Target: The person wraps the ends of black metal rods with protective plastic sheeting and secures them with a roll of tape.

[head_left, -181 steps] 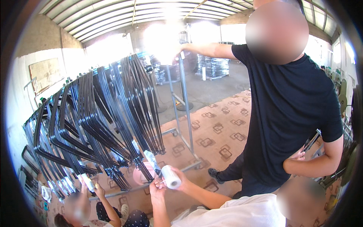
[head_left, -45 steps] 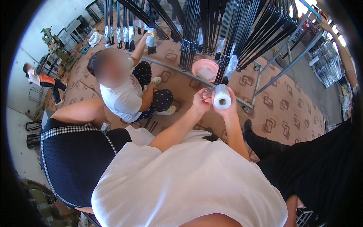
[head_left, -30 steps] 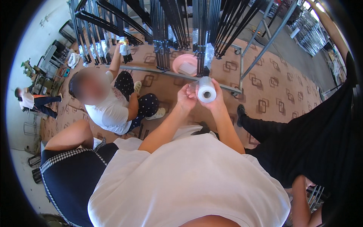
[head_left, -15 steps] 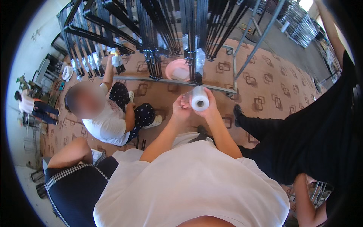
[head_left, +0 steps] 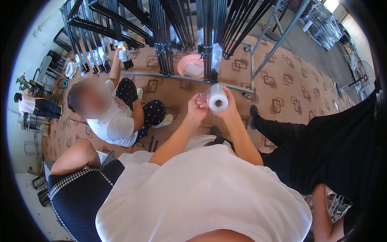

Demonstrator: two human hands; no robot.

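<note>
A roll of clear plastic film is held out in front of me, its round core end facing me. My right hand is closed round the roll's right side and underside. At the roll's left, my left hand has its fingers curled in, with a loose stretch of the clear film at the fingertips. Just beyond the roll, black metal frames hang down in bunches, some with clear film wrapped round their lower ends.
A metal rack's bottom rail runs under the frames, with a pink basin beyond it. On the left a seated co-worker reaches to a frame. Another person in dark clothing is close on my right. A fan stands farther right.
The view has shifted slightly. The film roll and both hands sit a little farther right and tilt more upright. Both hands keep their places on the roll and its film.
</note>
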